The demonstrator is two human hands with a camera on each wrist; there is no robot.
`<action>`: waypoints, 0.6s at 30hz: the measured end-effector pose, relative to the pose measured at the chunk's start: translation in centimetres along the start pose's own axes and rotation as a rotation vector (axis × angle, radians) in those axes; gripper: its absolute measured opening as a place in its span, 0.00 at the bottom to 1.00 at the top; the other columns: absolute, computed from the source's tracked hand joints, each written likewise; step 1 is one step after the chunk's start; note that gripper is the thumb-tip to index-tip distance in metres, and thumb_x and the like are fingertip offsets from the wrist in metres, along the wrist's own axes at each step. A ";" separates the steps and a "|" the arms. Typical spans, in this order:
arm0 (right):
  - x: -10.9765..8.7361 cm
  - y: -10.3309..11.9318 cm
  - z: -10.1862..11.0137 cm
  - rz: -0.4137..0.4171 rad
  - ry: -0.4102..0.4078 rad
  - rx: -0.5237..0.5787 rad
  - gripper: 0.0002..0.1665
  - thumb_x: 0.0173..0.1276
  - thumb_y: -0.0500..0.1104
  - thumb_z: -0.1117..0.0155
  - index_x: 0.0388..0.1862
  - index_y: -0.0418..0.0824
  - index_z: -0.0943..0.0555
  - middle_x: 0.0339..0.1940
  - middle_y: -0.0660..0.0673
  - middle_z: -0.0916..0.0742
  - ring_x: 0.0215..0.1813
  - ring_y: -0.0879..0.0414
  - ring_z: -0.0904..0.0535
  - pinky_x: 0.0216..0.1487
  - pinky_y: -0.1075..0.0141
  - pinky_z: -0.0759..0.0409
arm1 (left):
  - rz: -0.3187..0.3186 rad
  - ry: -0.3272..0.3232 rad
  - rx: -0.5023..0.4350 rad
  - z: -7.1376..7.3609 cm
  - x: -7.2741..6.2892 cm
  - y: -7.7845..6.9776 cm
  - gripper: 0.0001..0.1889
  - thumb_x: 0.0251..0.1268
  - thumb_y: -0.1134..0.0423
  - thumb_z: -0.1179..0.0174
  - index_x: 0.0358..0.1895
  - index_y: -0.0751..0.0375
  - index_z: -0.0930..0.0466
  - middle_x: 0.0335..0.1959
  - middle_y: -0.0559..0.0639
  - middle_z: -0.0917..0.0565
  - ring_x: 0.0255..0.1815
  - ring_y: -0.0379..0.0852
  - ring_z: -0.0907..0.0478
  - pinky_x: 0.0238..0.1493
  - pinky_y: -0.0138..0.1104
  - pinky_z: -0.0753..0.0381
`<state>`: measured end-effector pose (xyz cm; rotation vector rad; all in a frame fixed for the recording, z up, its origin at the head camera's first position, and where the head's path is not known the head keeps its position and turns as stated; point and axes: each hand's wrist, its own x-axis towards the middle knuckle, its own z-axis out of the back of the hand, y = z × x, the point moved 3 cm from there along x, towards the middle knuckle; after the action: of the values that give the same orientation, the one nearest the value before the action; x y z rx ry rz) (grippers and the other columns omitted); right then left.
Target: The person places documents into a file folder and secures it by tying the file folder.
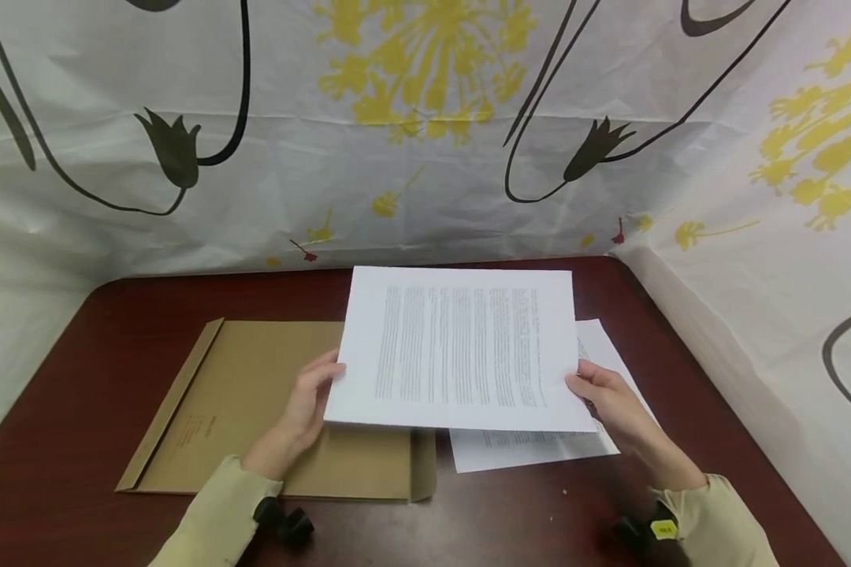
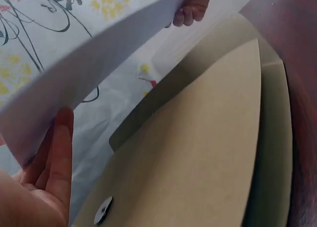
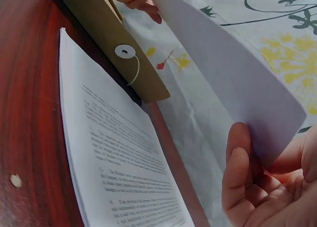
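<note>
Both hands hold a printed sheaf of paper (image 1: 461, 346) up above the table, its text lines running sideways in the head view. My left hand (image 1: 310, 402) pinches the left short edge, thumb on top and fingers beneath. At the opposite edge my right hand (image 1: 613, 405) pinches it the same way. Below on the left lies a brown kraft envelope (image 1: 255, 394), with a white button (image 2: 103, 210) showing in the left wrist view. More printed sheets (image 3: 119, 153) lie under the right side of the held paper, partly hidden by it.
The dark red-brown table (image 1: 50, 441) meets a white flower-printed cloth (image 1: 411, 197) at the back and sides. A string hangs from a round white button (image 3: 125, 51) on the envelope. A small pale speck (image 3: 16, 181) lies on the wood near the loose sheets.
</note>
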<state>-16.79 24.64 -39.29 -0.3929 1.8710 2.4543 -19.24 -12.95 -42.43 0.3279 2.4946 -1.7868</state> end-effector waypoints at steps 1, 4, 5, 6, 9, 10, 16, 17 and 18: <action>0.0 0.1 0.1 0.004 0.017 -0.007 0.25 0.75 0.40 0.58 0.63 0.22 0.40 0.36 0.52 0.16 0.35 0.60 0.19 0.31 0.66 0.21 | 0.006 0.022 0.005 0.1 0.0 0.0 0.18 0.62 0.68 0.56 0.54 0.69 0.27 0.32 0.46 0.19 0.31 0.40 0.23 0.31 0.31 0.23; 0.1 0.2 0.2 0.007 0.050 -0.022 0.25 0.75 0.39 0.58 0.62 0.22 0.39 0.36 0.50 0.16 0.34 0.59 0.19 0.31 0.66 0.21 | 0.035 0.059 0.003 0.3 0.2 0.1 0.14 0.63 0.68 0.54 0.49 0.65 0.25 0.32 0.46 0.18 0.31 0.40 0.22 0.31 0.32 0.22; 0.1 0.2 0.3 0.007 0.058 -0.027 0.25 0.75 0.39 0.58 0.62 0.22 0.39 0.36 0.50 0.16 0.34 0.59 0.19 0.31 0.66 0.21 | 0.043 0.063 0.007 0.3 0.2 0.1 0.14 0.63 0.68 0.54 0.49 0.65 0.25 0.32 0.46 0.18 0.31 0.40 0.21 0.32 0.32 0.22; 0.1 0.2 0.3 0.006 0.066 -0.032 0.25 0.74 0.39 0.57 0.62 0.21 0.39 0.36 0.49 0.16 0.34 0.59 0.19 0.31 0.66 0.21 | 0.049 0.067 0.013 0.4 0.2 0.0 0.14 0.63 0.68 0.53 0.49 0.66 0.26 0.31 0.46 0.18 0.30 0.40 0.21 0.31 0.31 0.21; 0.2 0.3 0.3 -0.007 0.083 -0.039 0.25 0.74 0.39 0.57 0.62 0.22 0.38 0.37 0.48 0.16 0.34 0.58 0.19 0.31 0.66 0.21 | 0.061 0.053 0.043 0.5 0.3 -0.1 0.16 0.63 0.68 0.52 0.52 0.72 0.29 0.31 0.45 0.17 0.29 0.39 0.20 0.31 0.30 0.21; 0.2 0.3 0.3 -0.007 0.087 -0.039 0.25 0.74 0.39 0.57 0.62 0.21 0.38 0.37 0.48 0.16 0.34 0.58 0.19 0.31 0.66 0.21 | 0.062 0.046 0.058 0.5 0.3 -0.2 0.17 0.63 0.68 0.52 0.53 0.74 0.31 0.31 0.45 0.17 0.29 0.39 0.20 0.31 0.29 0.21; 0.4 0.3 0.6 -0.032 0.032 0.004 0.24 0.74 0.45 0.53 0.57 0.26 0.33 0.35 0.49 0.17 0.33 0.59 0.20 0.30 0.66 0.21 | 0.077 0.000 0.114 0.5 0.5 -0.1 0.18 0.63 0.71 0.51 0.55 0.78 0.34 0.30 0.45 0.17 0.28 0.38 0.20 0.30 0.28 0.22; 0.4 0.3 0.7 -0.039 0.016 0.011 0.23 0.74 0.46 0.52 0.56 0.28 0.32 0.34 0.50 0.17 0.32 0.59 0.20 0.29 0.66 0.21 | 0.078 -0.003 0.117 0.5 0.5 0.0 0.18 0.63 0.71 0.51 0.55 0.79 0.34 0.30 0.45 0.17 0.28 0.38 0.20 0.30 0.28 0.22; 0.5 0.3 0.8 -0.047 -0.001 0.023 0.22 0.74 0.48 0.52 0.54 0.30 0.30 0.34 0.50 0.17 0.32 0.59 0.20 0.29 0.67 0.21 | 0.076 -0.005 0.120 0.4 0.5 0.0 0.18 0.63 0.72 0.51 0.55 0.79 0.34 0.31 0.45 0.17 0.28 0.37 0.20 0.31 0.28 0.22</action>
<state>-17.42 25.24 -38.91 -0.4293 1.8656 2.4005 -19.76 -13.28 -42.70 0.4180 2.3426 -1.9083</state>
